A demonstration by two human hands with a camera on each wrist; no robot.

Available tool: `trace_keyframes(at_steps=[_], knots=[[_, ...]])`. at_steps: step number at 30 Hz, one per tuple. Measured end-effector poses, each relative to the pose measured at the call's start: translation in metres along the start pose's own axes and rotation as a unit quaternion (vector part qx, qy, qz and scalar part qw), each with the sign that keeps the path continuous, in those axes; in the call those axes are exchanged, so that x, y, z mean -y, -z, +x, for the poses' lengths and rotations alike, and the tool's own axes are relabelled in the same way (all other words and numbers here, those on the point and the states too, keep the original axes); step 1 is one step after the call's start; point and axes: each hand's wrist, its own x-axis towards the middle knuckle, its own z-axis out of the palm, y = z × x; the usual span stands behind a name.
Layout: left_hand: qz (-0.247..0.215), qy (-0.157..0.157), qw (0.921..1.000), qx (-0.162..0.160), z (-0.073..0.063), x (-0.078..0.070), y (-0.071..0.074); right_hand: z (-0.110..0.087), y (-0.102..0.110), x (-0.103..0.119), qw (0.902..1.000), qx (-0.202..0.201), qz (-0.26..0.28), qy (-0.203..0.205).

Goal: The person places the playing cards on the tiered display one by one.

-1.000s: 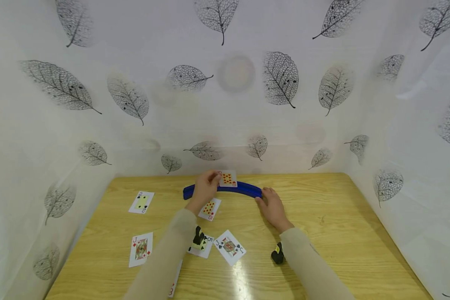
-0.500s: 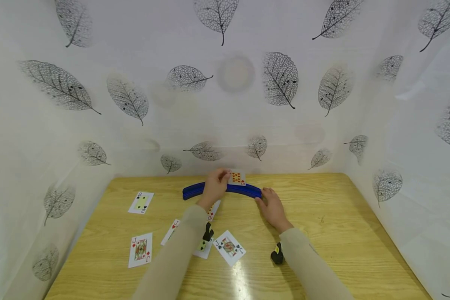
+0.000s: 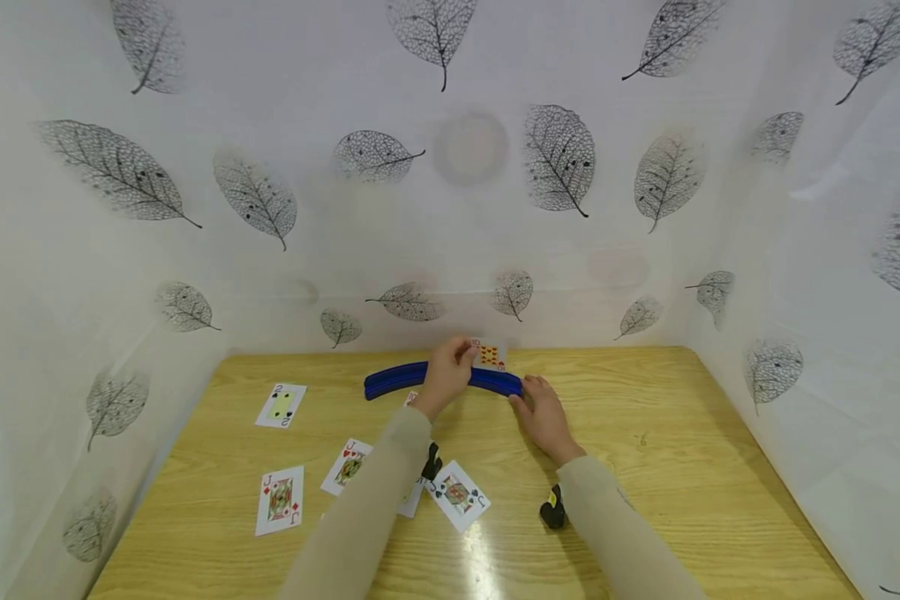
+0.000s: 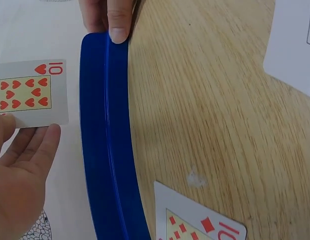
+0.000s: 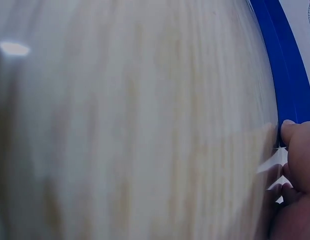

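In the head view my left hand pinches a ten of hearts by its left side. The left wrist view shows that card between thumb and fingertips, one short edge close to a blue curved card holder. The holder lies along the far side of the table, partly hidden behind my left hand. At its right end, my right hand grips it, thumb in front and fingers behind. A ten of diamonds lies face up before the holder, mostly covered by my left arm in the head view.
Loose face-up cards lie on the wooden table: a two of spades, a jack of diamonds, a jack of hearts and a jack of spades. My left sleeve hides part of others. A leaf-print curtain hangs behind.
My left hand has moved right along the holder, carrying the ten of hearts toward its right end. The jack of hearts came into sight from behind my sleeve. My right hand stays put.
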Motion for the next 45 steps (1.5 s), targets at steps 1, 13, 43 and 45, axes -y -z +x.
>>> trace_keyframes(at_steps=[1, 13, 43, 45], knots=[[0.000, 0.003, 1.0000, 0.001, 0.000, 0.000, -0.002, 0.000, -0.001, -0.001, 1.0000, 0.001, 0.001, 0.000], [0.006, 0.012, 0.9998, 0.015, 0.000, -0.002, -0.010, -0.002, -0.005, 0.001, 0.9998, -0.007, 0.005, 0.017], [0.013, -0.011, 0.9991, 0.040, 0.007, 0.004, -0.025, -0.001, -0.002, -0.001, 0.9999, -0.006, 0.006, -0.009], [0.016, -0.013, 0.9990, 0.040, 0.007, 0.004, -0.026, -0.001, -0.001, -0.002, 0.9999, -0.008, 0.003, -0.008]])
